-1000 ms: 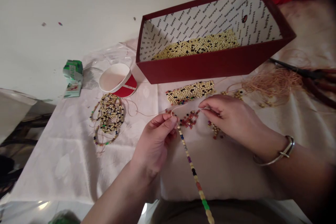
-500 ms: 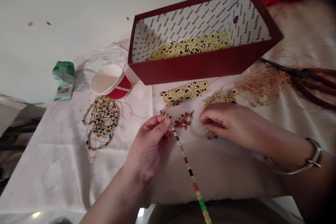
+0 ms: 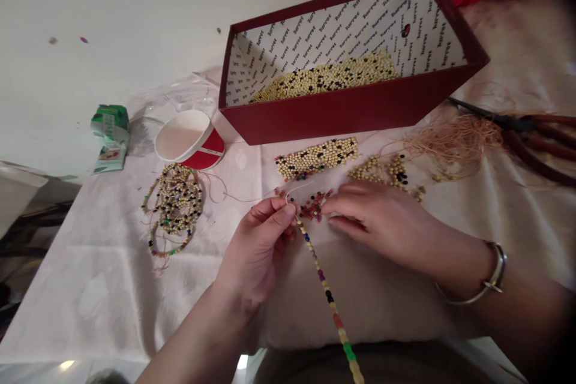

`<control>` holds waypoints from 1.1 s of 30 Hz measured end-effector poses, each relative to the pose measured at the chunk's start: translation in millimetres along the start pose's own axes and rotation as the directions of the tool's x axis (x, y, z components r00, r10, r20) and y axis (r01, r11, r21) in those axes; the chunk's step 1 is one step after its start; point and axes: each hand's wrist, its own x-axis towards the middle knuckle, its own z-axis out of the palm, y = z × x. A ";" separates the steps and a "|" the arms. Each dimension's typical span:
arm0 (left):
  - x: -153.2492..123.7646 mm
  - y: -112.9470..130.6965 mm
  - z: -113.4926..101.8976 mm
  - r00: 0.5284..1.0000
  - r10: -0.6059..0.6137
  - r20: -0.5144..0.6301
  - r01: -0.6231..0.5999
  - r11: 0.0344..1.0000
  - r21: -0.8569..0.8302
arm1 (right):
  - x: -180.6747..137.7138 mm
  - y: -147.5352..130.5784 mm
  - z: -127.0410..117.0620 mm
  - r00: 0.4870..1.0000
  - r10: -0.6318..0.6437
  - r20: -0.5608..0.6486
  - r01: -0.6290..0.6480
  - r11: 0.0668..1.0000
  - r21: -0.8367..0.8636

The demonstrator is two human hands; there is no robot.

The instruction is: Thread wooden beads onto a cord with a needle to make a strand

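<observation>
My left hand (image 3: 258,246) pinches the top of a beaded string (image 3: 330,300) that hangs down toward me, its bare thread end curling up above my thumb. My right hand (image 3: 378,219), with a metal bangle (image 3: 488,279) on the wrist, rests palm down on the cloth with its fingertips pinched at a small pile of reddish coloured beads (image 3: 312,204). What those fingers hold is too small to see. Cream beads (image 3: 317,158) lie in a flat patch just beyond.
A dark red box (image 3: 351,111) with many cream and black beads stands at the back. A red and white paper cup (image 3: 191,139) lies left of it, finished bead loops (image 3: 173,207) below it, a green carton (image 3: 109,135) further left. Tan thread (image 3: 450,141) and scissors (image 3: 526,132) lie right.
My right hand has slid left from the cream beads on the right to the reddish bead pile. My left hand keeps its pinch on the string.
</observation>
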 end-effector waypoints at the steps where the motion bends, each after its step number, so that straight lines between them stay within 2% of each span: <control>1: 0.1 -0.3 0.1 1.000 0.001 0.002 -0.001 1.000 -0.001 | 1.3 -1.4 1.8 1.000 -0.016 0.009 0.016 1.000 0.000; 17: 1.2 -2.1 -1.8 0.999 0.013 0.039 -0.012 1.000 -0.021 | 7.5 -5.2 12.9 0.998 -0.051 -0.030 0.049 0.996 -0.080; 33: 2.3 -2.9 -1.7 0.998 0.018 0.059 -0.017 1.000 -0.012 | 13.9 -6.6 20.8 0.997 0.034 -0.063 -0.043 0.988 -0.149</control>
